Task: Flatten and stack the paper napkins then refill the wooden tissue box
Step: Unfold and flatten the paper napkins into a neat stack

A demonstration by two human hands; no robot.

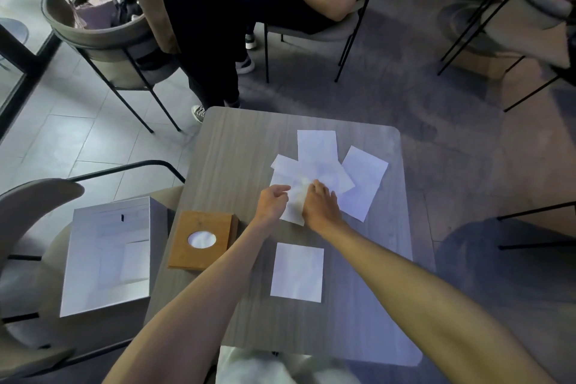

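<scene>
Several white paper napkins (324,162) lie overlapping in a loose pile on the far half of the grey table (237,146). My left hand (274,201) pinches the left edge of the nearest napkin in that pile. My right hand (321,204) presses flat on the same napkin, fingers spread. One flat napkin (297,273) lies alone nearer to me. The wooden tissue box (202,238) stands at the table's left edge, with white paper showing in its oval opening.
A white cardboard box (109,252) rests on the chair at the left. One person stands beyond the table's far left corner and another sits behind. Metal-legged chairs surround the table.
</scene>
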